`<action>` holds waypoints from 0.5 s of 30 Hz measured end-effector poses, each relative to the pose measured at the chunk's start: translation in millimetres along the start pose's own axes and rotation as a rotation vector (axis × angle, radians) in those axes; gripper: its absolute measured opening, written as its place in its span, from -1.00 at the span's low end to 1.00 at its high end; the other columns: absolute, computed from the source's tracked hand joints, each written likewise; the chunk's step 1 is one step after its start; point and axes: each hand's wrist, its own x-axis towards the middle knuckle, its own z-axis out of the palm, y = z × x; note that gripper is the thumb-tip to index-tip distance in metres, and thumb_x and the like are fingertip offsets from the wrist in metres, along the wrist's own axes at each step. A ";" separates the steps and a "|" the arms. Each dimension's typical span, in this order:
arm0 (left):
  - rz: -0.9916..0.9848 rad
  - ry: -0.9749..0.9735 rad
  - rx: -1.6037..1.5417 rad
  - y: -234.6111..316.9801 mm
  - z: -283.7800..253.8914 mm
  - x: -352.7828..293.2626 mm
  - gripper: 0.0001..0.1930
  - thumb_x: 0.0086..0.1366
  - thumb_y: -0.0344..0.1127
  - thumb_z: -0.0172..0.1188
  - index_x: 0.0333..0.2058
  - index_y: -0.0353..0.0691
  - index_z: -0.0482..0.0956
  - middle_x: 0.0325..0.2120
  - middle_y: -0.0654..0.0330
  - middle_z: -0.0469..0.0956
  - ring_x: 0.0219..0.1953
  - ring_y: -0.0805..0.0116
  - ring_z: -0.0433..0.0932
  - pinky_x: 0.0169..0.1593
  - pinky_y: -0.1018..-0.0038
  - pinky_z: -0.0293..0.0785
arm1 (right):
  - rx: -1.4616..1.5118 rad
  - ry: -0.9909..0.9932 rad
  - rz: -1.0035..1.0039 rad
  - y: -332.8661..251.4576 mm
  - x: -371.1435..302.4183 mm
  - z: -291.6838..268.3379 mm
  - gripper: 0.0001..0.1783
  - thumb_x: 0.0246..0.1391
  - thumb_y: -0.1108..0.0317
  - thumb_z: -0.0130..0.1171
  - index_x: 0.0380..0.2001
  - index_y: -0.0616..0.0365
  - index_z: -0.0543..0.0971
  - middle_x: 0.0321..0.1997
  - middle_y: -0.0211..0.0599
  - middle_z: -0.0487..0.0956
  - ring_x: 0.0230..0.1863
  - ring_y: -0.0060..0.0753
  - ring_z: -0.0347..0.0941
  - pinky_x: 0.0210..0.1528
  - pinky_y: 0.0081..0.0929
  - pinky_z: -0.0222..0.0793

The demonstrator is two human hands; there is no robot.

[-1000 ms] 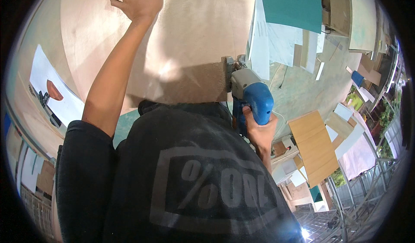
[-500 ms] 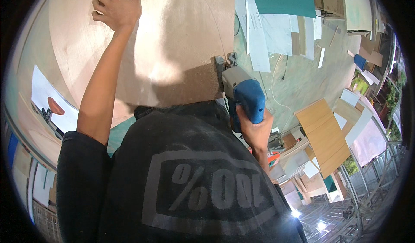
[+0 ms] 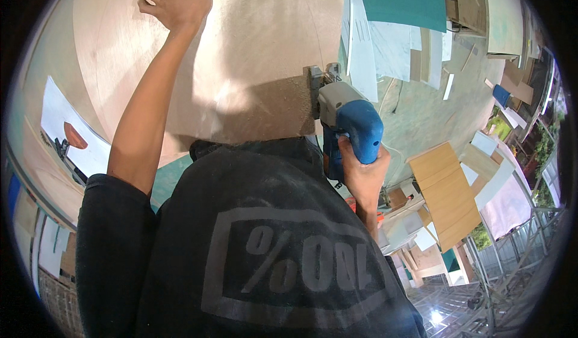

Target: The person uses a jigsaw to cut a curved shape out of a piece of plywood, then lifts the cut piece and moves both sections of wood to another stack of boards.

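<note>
A blue and grey jigsaw (image 3: 359, 124) is gripped in my right hand (image 3: 366, 174), its fingers wrapped round the handle. The saw's foot sits at the right edge of a large pale plywood sheet (image 3: 271, 43), close to my body. A thin line runs along the sheet near that edge, and sawdust lies beside the saw. The blade cannot be made out. My left hand (image 3: 179, 4) lies on the far left part of the plywood, fingers spread and holding nothing; its fingertips are partly cut off by the top of the picture.
My black shirt touches the sheet's near edge. White and green panels (image 3: 400, 1) lie on the floor at the upper right. A brown wooden board (image 3: 447, 193) and offcuts lie to the right. A white sheet (image 3: 78, 127) with a reddish-brown piece is at left.
The view has shifted slightly, so the plywood, my left hand and the jigsaw appear a little higher and further right. Both hands keep the same hold.
</note>
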 end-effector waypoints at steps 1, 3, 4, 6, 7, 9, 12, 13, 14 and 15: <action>0.000 0.001 0.006 0.2 0.7 -0.1 -0.41 0.37 -0.13 0.08 0.25 -0.39 0.34 0.29 -0.07 0.33 0.37 -0.15 0.20 0.39 -0.13 0.03 | -0.009 0.003 -0.003 0.7 0.3 0.4 -0.82 0.11 0.36 0.35 -0.32 0.28 0.67 -0.55 -0.48 0.53 -0.46 -0.66 0.36 -0.37 -0.52 0.36; -0.004 0.007 0.020 0.4 2.3 -0.2 -0.40 0.37 -0.13 0.07 0.27 -0.40 0.32 0.31 -0.07 0.32 0.38 -0.16 0.19 0.40 -0.13 0.02 | -0.001 0.008 0.002 0.0 0.5 1.1 -0.82 0.11 0.35 0.34 -0.34 0.28 0.66 -0.55 -0.48 0.52 -0.47 -0.67 0.36 -0.37 -0.52 0.36; -0.008 0.010 0.026 1.2 3.3 -0.5 -0.39 0.38 -0.12 0.07 0.28 -0.40 0.31 0.31 -0.08 0.31 0.39 -0.17 0.18 0.40 -0.13 0.01 | 0.004 0.011 0.004 -0.2 0.6 1.5 -0.82 0.11 0.35 0.34 -0.35 0.27 0.66 -0.56 -0.48 0.52 -0.47 -0.67 0.36 -0.37 -0.52 0.36; -0.012 0.017 0.033 0.5 5.0 0.4 -0.38 0.38 -0.12 0.06 0.29 -0.41 0.30 0.33 -0.09 0.29 0.40 -0.18 0.17 0.41 -0.13 0.00 | 0.009 0.044 -0.045 0.7 1.7 2.8 -0.79 0.10 0.32 0.37 -0.47 0.23 0.61 -0.60 -0.51 0.50 -0.51 -0.68 0.35 -0.41 -0.53 0.31; -0.012 0.019 0.035 -0.6 5.3 0.3 -0.37 0.39 -0.12 0.06 0.30 -0.41 0.29 0.33 -0.09 0.29 0.41 -0.19 0.16 0.42 -0.14 -0.01 | 0.011 0.060 -0.069 1.1 2.2 3.3 -0.76 0.09 0.31 0.38 -0.53 0.21 0.59 -0.62 -0.52 0.49 -0.54 -0.68 0.34 -0.43 -0.54 0.28; -0.018 0.000 0.034 0.2 4.2 0.9 -0.36 0.40 -0.11 0.05 0.32 -0.42 0.27 0.35 -0.10 0.27 0.42 -0.20 0.14 0.43 -0.14 -0.03 | 0.007 0.061 -0.061 2.5 3.1 4.5 -0.75 0.09 0.31 0.38 -0.54 0.21 0.59 -0.62 -0.52 0.48 -0.54 -0.68 0.34 -0.44 -0.54 0.28; -0.033 -0.056 0.028 -0.3 3.2 0.4 -0.34 0.42 -0.11 0.03 0.34 -0.45 0.24 0.38 -0.14 0.23 0.45 -0.22 0.09 0.45 -0.15 -0.08 | 0.007 0.057 -0.060 4.0 4.5 5.2 -0.74 0.10 0.30 0.37 -0.56 0.20 0.58 -0.63 -0.53 0.48 -0.55 -0.68 0.33 -0.45 -0.54 0.27; -0.032 -0.067 0.029 -1.1 3.7 -0.6 -0.34 0.43 -0.11 0.02 0.35 -0.46 0.22 0.39 -0.15 0.21 0.46 -0.23 0.08 0.46 -0.15 -0.10 | 0.008 0.054 -0.062 4.3 4.8 5.0 -0.73 0.10 0.30 0.37 -0.56 0.20 0.57 -0.64 -0.53 0.47 -0.55 -0.68 0.33 -0.45 -0.54 0.26; -0.029 -0.078 0.028 0.0 2.2 0.3 -0.33 0.43 -0.11 0.01 0.36 -0.48 0.20 0.40 -0.17 0.20 0.46 -0.24 0.06 0.47 -0.15 -0.11 | 0.005 0.048 -0.062 4.1 5.0 4.6 -0.73 0.11 0.30 0.37 -0.57 0.20 0.57 -0.64 -0.53 0.47 -0.55 -0.68 0.33 -0.46 -0.54 0.26; -0.032 -0.100 0.020 0.7 0.4 0.7 -0.32 0.44 -0.11 0.00 0.36 -0.48 0.19 0.40 -0.18 0.19 0.47 -0.24 0.04 0.47 -0.15 -0.13 | 0.002 0.043 -0.063 3.9 4.7 3.9 -0.73 0.11 0.30 0.37 -0.57 0.20 0.57 -0.64 -0.53 0.47 -0.55 -0.68 0.33 -0.46 -0.53 0.25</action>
